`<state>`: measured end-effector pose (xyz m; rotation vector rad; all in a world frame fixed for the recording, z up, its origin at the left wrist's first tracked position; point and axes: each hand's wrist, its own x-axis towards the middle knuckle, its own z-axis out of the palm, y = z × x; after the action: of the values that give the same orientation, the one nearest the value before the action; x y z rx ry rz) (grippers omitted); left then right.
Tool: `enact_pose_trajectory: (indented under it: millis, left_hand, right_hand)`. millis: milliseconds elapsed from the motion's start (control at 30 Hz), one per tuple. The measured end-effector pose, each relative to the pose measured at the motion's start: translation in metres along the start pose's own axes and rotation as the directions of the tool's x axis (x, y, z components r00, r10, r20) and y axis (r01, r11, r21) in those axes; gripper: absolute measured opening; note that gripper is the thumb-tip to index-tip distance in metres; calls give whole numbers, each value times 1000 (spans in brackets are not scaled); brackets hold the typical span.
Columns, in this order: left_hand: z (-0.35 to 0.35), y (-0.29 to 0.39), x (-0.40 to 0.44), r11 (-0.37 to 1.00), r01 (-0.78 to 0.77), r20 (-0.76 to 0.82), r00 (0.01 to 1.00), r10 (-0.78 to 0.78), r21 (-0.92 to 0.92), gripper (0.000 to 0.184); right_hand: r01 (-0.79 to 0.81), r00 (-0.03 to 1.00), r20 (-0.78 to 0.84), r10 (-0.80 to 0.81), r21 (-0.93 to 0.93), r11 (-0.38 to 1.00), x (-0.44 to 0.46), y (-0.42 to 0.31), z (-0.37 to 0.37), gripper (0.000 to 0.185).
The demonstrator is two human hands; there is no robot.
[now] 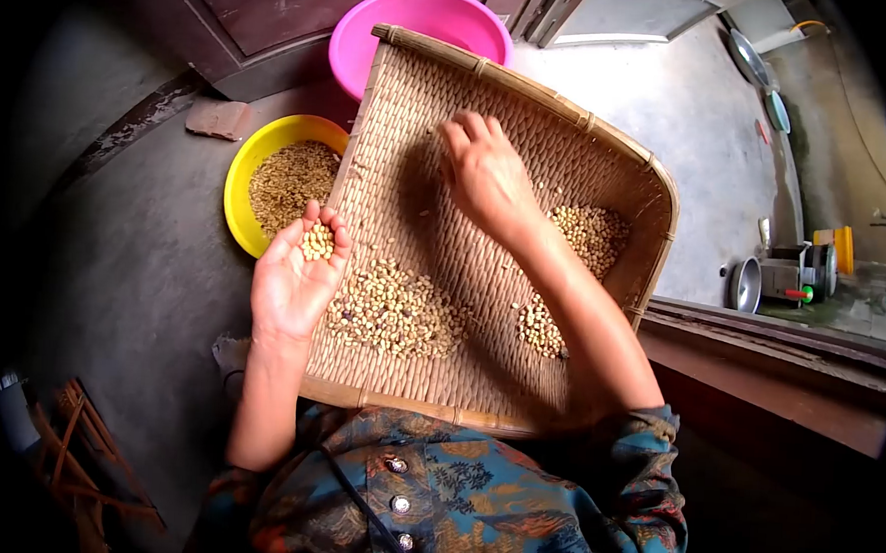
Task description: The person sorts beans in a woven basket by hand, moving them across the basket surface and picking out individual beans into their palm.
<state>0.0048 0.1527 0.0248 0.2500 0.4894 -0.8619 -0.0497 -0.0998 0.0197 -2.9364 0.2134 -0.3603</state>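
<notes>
A woven bamboo winnowing tray (402, 104) lies across my lap, tilted in view. My left hand (298, 274) is palm up at its left edge, fingers curled round a small heap of pale beans (318, 242). My right hand (486, 174) is over the tray's upper middle, fingers bent together; whether anything is between the fingertips is hidden. Spread on the tray's lower left is a loose pile of beans (396, 309), a few of them dark. Another pile (590, 236) sits by the right wall, and a smaller one (539, 325) shows beside my right forearm.
A yellow basin (239, 201) with beans or husks (293, 184) stands left of the tray. Behind the tray is a pink basin (427, 5). A brick (218, 119) lies near the door. At right are a raised sill (760, 353) and metal pans (746, 285).
</notes>
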Motion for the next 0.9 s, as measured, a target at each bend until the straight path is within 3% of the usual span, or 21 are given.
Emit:
enact_pose_trajectory:
  millis: [33, 200, 233, 300, 400, 433, 500, 533, 567, 700, 767, 867, 900]
  left_hand:
    - [0, 2, 0, 1000, -17, 10, 1000, 17, 4, 21]
    - [-3, 10, -5, 998, -53, 1, 999, 53, -29, 22]
    - [-5, 12, -4, 998, -58, -1, 998, 58, -33, 22]
    - [-8, 15, -1, 998, -59, -5, 998, 59, -32, 21]
    - [-6, 18, 3, 997, -66, -14, 998, 65, -32, 21]
    - [-4, 18, 3, 997, -64, -19, 998, 63, -40, 21]
    - [0, 16, 1, 997, -63, -27, 998, 62, -53, 21]
    - [1, 15, -1, 997, -69, -22, 997, 68, -37, 21]
    - [2, 14, -2, 997, -73, -17, 997, 73, -22, 21]
    - [-4, 11, -3, 997, -76, -23, 997, 76, -17, 21]
    - [-7, 11, -2, 998, -65, -21, 998, 64, -21, 21]
    - [-3, 11, -3, 999, -45, -11, 999, 44, -19, 21]
    - [-2, 11, -4, 999, -39, -8, 999, 39, -19, 21]
  right_hand:
    - [68, 993, -96, -67, 12, 998, 9, 4, 3, 31]
    - [67, 991, 96, -94, 251, 966, -4, -5, 15, 34]
    - [28, 983, 169, -69, 237, 971, -16, -11, 10, 29]
    - [-87, 919, 382, -94, 431, 898, -39, -20, -2, 22]
    - [-312, 867, 497, -10, 561, 767, -37, -23, -37, 25]
    - [-320, 908, 408, 95, 531, 785, -39, -12, -27, 26]
    - [-60, 996, -48, 73, 237, 970, -34, 2, -17, 29]
    - [-122, 992, 16, 122, 275, 954, -37, 5, -10, 28]
    - [-61, 998, 7, 62, 300, 952, -44, 7, 2, 27]
    - [-132, 929, 366, -57, 472, 872, -68, -25, -11, 23]
    - [-112, 884, 443, -151, 514, 851, -70, -34, -29, 13]
    - [-320, 799, 587, -130, 599, 734, -71, -32, -41, 14]
    - [-305, 835, 542, -89, 592, 746, -71, -32, -40, 14]
